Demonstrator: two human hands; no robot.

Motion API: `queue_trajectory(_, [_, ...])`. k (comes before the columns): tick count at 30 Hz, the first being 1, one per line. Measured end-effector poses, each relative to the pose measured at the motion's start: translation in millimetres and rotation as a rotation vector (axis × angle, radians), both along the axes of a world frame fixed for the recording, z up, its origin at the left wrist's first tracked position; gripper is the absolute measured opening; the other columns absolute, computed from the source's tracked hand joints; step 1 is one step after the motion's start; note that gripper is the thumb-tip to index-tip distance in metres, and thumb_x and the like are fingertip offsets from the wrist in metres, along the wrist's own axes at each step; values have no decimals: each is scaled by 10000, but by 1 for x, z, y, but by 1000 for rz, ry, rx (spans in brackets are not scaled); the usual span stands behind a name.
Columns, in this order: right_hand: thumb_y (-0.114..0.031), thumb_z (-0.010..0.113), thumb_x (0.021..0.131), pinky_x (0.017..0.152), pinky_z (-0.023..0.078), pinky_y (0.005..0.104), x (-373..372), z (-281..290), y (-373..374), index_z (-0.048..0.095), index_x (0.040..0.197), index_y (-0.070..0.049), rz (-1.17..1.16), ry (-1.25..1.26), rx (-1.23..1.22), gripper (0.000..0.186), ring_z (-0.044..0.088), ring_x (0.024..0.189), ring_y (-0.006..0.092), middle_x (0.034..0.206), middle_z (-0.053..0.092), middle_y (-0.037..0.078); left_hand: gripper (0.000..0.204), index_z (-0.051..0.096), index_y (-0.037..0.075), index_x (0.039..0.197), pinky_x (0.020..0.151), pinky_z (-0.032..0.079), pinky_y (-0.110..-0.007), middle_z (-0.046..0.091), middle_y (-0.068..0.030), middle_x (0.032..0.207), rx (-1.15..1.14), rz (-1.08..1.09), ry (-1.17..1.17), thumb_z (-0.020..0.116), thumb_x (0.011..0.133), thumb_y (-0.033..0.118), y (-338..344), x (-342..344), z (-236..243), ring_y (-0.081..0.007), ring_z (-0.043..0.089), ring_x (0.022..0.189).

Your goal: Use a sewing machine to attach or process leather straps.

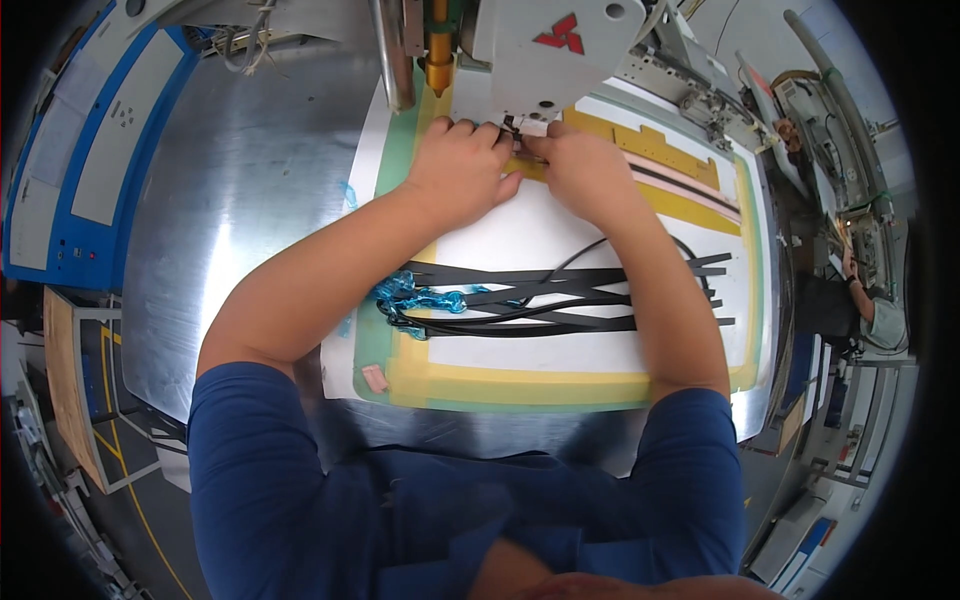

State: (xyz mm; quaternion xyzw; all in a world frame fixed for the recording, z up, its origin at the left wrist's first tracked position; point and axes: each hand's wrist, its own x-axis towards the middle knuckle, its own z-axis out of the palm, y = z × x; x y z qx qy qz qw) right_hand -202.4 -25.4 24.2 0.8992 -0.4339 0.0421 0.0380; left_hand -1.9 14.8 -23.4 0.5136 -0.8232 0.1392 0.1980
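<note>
My left hand has its fingers curled at a small dark piece under the machine head, with the thumb resting lower. My right hand is closed beside it at the same piece, its fingertips partly hidden. A mustard-yellow template with a pink and black strip lies to the right on the white padded board, which is edged in yellow and green tape. Below my hands lie several black straps with bright blue bunched material at their left end.
A white machine head with a gold cylinder hangs above my hands. A steel table surrounds the board, with a blue machine cabinet at left and a wooden-panelled frame below it. A co-worker works at machinery far right.
</note>
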Motion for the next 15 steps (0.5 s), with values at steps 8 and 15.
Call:
queue_trajectory(8, [-95, 578, 950, 838, 596, 470, -7, 10, -2, 745, 1223, -138, 1, 79, 16, 322, 736, 973, 346, 1120, 704, 129, 428, 737, 171, 1261, 991, 439, -473, 655, -110, 1150, 85, 2, -8, 656, 939, 441, 2, -8, 10, -301, 623, 1119])
queue_trajectory(15, [-79, 559, 959, 950, 567, 450, -58, 20, -5, 742, 1257, -156, -115, 134, 97, 358, 702, 1119, 333, 1198, 700, 132, 467, 710, 156, 1314, 1031, 427, -493, 632, -137, 1255, 138, 31, -11, 643, 952, 442, -1, -9, 12, -311, 585, 1190])
